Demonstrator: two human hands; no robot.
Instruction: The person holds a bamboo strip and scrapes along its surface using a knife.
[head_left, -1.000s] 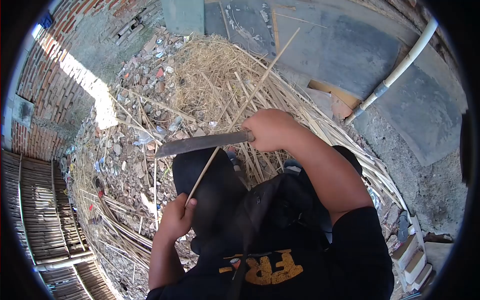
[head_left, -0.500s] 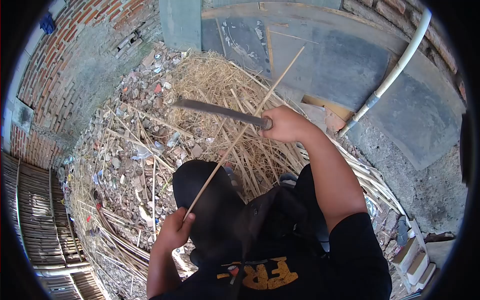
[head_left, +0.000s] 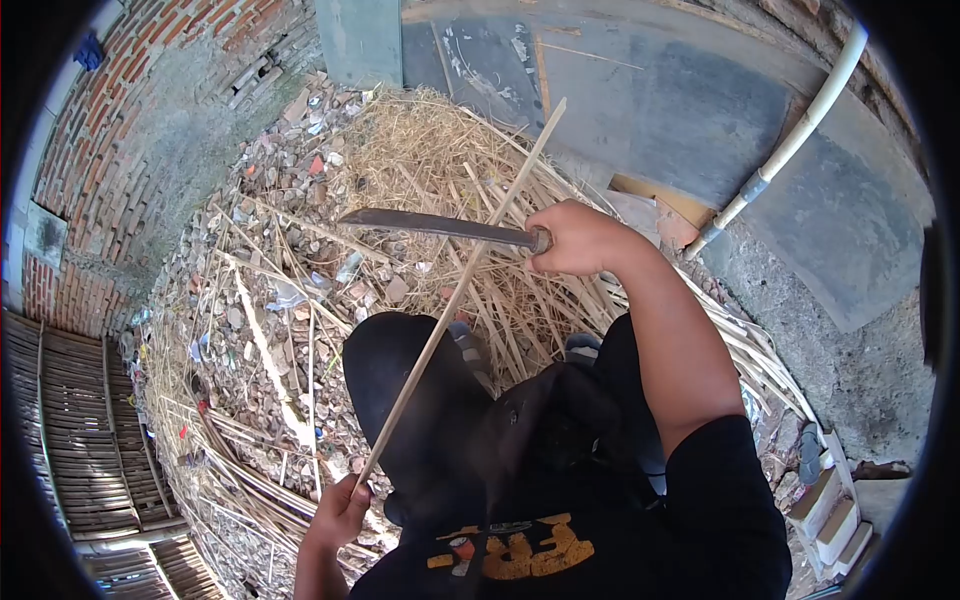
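Note:
My left hand (head_left: 341,512) is closed round the lower end of a long, thin bamboo strip (head_left: 432,345), low in the head view. The strip slants up and right past my dark-clothed knee. My right hand (head_left: 578,238) grips the handle of a machete (head_left: 430,222), whose long dark blade points left. The blade crosses the strip above its middle; whether the two touch I cannot tell. Below them, a heap of pale shavings (head_left: 400,140) and split strips (head_left: 510,315) lies by my feet.
Rubble (head_left: 235,315) covers the ground on the left, up to a brick wall (head_left: 110,170). Grey panels (head_left: 690,110) stand at the back, with a white pipe (head_left: 800,135) slanting across. Slatted bamboo (head_left: 85,430) is at far left, light blocks (head_left: 835,525) at lower right.
My left hand has moved down and slightly left, drawing the strip with it. Since the earliest frame, the machete has shifted up and right, and its blade tip now points slightly upward.

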